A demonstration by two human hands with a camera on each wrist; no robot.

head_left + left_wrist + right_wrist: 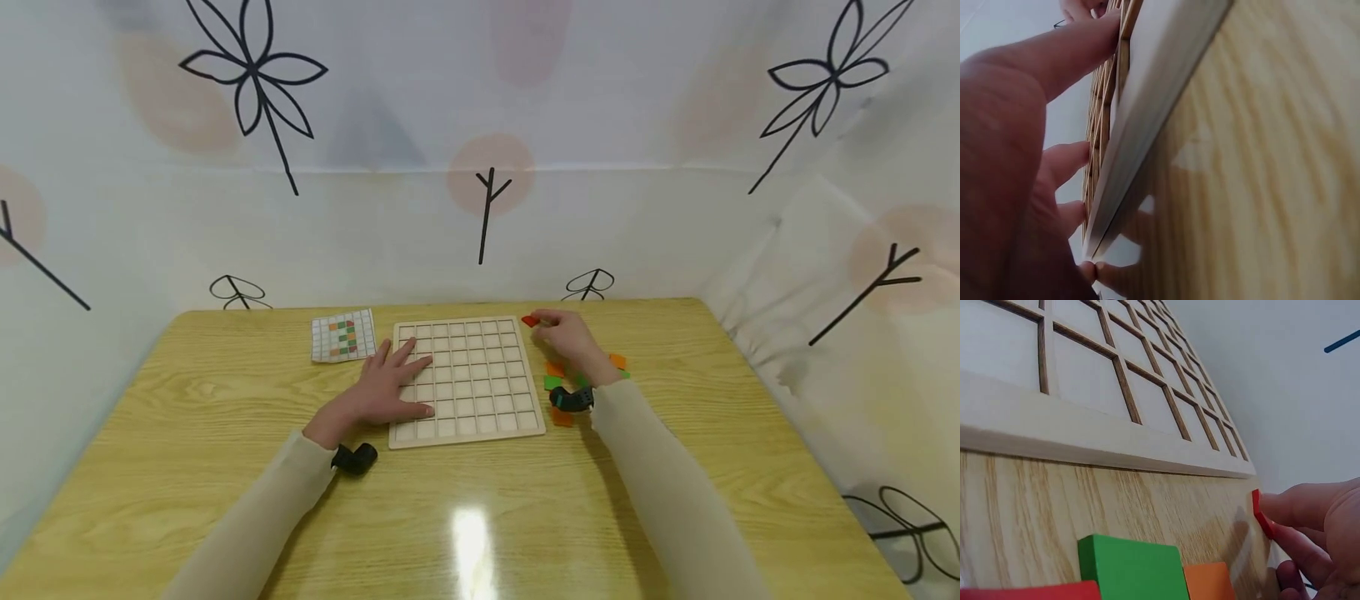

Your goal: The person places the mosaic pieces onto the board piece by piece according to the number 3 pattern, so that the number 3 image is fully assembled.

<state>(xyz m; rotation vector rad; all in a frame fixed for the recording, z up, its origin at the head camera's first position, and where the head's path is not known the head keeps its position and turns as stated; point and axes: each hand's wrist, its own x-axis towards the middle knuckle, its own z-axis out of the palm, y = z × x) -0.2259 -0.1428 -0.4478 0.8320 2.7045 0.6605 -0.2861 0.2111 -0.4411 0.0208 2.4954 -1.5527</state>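
Observation:
My left hand (384, 390) lies with spread, straight fingers on the left part of a pale wooden grid board (467, 439). In the left wrist view the thumb (1075, 53) touches the board's grid near its edge. Just beyond the board's far right corner, my right hand (568, 335) pinches a red tile (1265, 522) between thumb and finger, tilted and close to the tabletop. Below that wrist lie several loose tiles, among them a green tile (1138, 569) and an orange tile (1209, 582); the arm covers some of them.
A paper pattern card (322, 337) with a grid and coloured squares lies left of the board. The wooden table (225, 392) reaches back to a wall of printed cloth (375, 225). Another red tile (1032, 594) shows at the bottom of the right wrist view.

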